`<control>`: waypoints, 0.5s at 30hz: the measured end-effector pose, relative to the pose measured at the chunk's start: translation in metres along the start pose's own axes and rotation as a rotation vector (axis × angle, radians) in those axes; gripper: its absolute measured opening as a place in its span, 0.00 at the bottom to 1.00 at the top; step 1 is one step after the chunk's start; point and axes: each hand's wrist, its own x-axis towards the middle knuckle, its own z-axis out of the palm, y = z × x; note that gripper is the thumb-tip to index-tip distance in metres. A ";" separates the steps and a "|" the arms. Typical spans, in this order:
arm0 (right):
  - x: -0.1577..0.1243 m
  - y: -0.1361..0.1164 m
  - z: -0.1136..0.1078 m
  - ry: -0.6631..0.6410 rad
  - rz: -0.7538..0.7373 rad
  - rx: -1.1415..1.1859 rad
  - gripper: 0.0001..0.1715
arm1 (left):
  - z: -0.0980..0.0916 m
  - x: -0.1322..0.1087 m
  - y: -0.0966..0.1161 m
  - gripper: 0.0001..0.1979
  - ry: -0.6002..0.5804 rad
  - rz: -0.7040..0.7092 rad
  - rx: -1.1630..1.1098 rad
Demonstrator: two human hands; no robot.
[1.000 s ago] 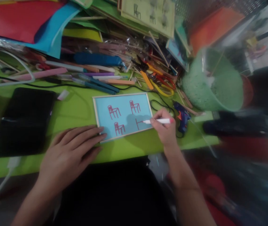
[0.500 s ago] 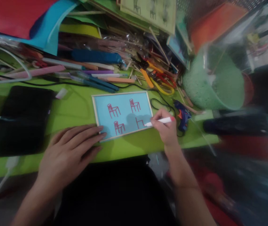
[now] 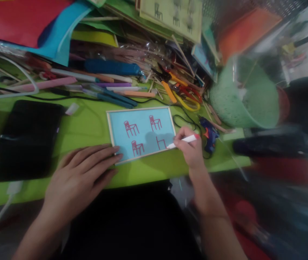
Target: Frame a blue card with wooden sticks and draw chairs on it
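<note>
A blue card with a thin wooden frame (image 3: pixel 145 130) lies on the green tabletop (image 3: pixel 86 124). Three red line drawings of chairs are on it, and at its lower right is a partial chair outline (image 3: pixel 160 142). My right hand (image 3: pixel 188 148) pinches a white marker (image 3: pixel 185 140) with a red end, its tip at the foot of the outline's right leg. My left hand (image 3: pixel 82 173) rests flat with fingers stretched out, the fingertips on the card's lower left corner.
A black tablet (image 3: pixel 25 139) with a white cable lies on the left. Behind the card are pens, yellow-handled scissors (image 3: pixel 188 103) and pliers. To the right are a blue glue gun (image 3: pixel 209 131) and a green basket (image 3: pixel 246 94). A yellow card (image 3: pixel 172 16) with chair drawings stands at the back.
The marker tip has moved slightly down, and the outline's right leg is now longer. My left hand stays at the card's corner. The whole view has shifted a little.
</note>
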 end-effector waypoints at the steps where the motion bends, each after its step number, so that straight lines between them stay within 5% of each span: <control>1: 0.000 0.000 0.000 0.004 -0.008 0.003 0.08 | 0.000 -0.001 0.000 0.16 -0.005 -0.003 0.001; 7: 0.000 0.000 0.004 0.116 -0.098 0.052 0.04 | 0.001 -0.002 -0.001 0.16 -0.001 -0.018 -0.028; 15: 0.002 -0.008 0.011 0.095 -0.111 -0.040 0.06 | 0.001 -0.001 0.000 0.16 0.001 -0.005 -0.038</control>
